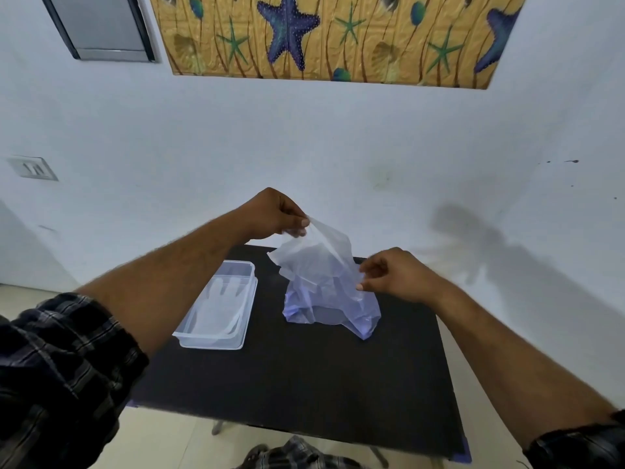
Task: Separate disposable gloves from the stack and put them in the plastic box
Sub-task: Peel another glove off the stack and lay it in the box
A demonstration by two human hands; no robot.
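A crumpled stack of thin translucent disposable gloves (329,299) rises off the black table (304,377), its lower end resting on the tabletop. My left hand (274,214) pinches the top edge of one glove and holds it high. Lower and to the right, my right hand (389,274) pinches the side of the stack between thumb and fingers. Left of the stack stands the clear plastic box (216,341), open, with at least one flat glove (220,306) lying inside it.
The small table stands against a white wall (338,147). A starfish-patterned panel (338,35) hangs above, and a switch plate (32,168) is at the left. Pale floor (162,431) shows in front of the table, with my checked clothing at the bottom edge.
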